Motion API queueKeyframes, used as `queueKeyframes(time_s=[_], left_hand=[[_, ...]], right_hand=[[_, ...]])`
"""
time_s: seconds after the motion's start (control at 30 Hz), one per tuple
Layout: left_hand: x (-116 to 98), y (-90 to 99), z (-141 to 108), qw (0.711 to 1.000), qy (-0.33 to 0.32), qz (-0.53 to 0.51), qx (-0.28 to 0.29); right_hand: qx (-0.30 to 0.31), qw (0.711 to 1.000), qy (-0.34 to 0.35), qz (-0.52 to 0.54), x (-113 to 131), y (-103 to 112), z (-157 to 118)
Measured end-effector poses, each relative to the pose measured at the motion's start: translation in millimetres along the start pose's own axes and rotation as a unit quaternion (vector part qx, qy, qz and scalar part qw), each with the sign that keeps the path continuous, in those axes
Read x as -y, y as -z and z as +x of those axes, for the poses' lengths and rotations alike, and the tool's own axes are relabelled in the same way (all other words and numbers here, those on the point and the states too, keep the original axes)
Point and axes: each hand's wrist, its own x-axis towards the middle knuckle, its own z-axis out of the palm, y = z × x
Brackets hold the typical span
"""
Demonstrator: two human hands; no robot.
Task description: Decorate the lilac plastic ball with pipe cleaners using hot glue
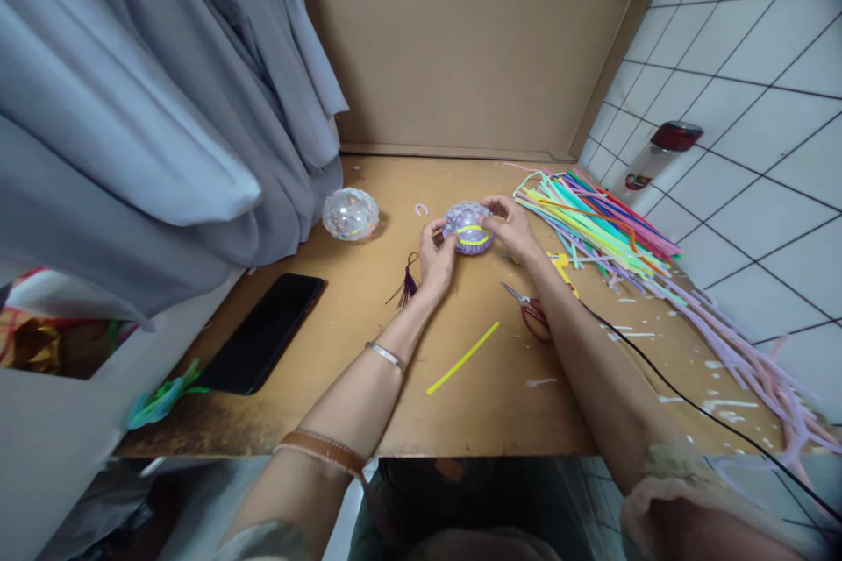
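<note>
The left hand (438, 259) and right hand (510, 226) cover parts of the ball's (468, 232) sides. The right forearm (579, 342) hides part of the scissors' (534, 316) handle and part of the yellow tool (564, 267). The curtain (164, 88) runs out at upper left, the cable (684, 399) at lower right. The bottle's (648, 159) label is too small to read. Items in the opening (59, 337) at the left edge are blurred, and the dark area (474, 500) at bottom centre is unclear.
</note>
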Motion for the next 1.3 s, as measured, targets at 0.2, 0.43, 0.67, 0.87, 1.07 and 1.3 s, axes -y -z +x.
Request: queueKeyframes(time_s=[0.2,0.43,0.67,0.87,1.07,1.3], left_hand=[[-5,0.3,-1,1.0,0.008,-0.004,0.005],[-5,0.9,-1,1.0,0.006,0.008,0.006],[-3,-0.3,-2,1.0,0.019,0.009,0.005],[-1,0.2,-3,1.0,0.012,-0.015,-0.008],[1,0.3,-1,1.0,0.004,-0.012,-0.005],[3,-0.1,1,1.0,0.006,0.01,-0.023]], right_hand=[[0.0,1.0,0.0,0.002,-2,-1,-1],[-0.005,1.0,0.009,-0.004,-5,-3,-1],[-0.021,1.0,0.018,-0.007,-13,-5,0],[-0.009,1.0,0.019,-0.01,-11,-2,-1],[-0.015,1.0,0.012,-0.006,-8,0,-1],[-0.029,1.0,0.009,0.002,-7,0,1]])
